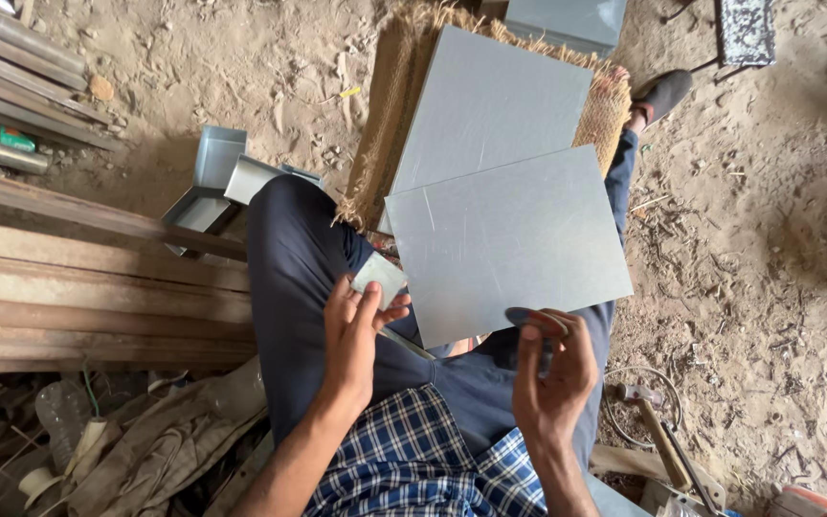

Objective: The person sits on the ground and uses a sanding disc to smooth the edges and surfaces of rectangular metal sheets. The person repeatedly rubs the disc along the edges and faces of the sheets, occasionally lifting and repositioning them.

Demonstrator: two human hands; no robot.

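A person sits on the sandy floor [777, 191] with a flat grey metal sheet [509, 244] lying across the lap. A second grey sheet [485, 105] lies behind it on a brown woven mat [385, 124]. The left hand [356, 335] is closed around a small pale metal piece [380, 276], pinched between thumb and fingers, just beside the near left corner of the top sheet. The right hand [552, 373] is closed on a flat dark tool [536, 321] that touches the near edge of the same sheet. The hands are apart, one at each near corner. To do this well, the sheet should probably stay flat on the legs, and the fingers should stay clear of the sharp edges. Folded grey metal trays [212, 182] lie by the rusty bars [98, 287] on the left; what is in them cannot be seen. A hammer [658, 436] lies on the floor near the right knee.
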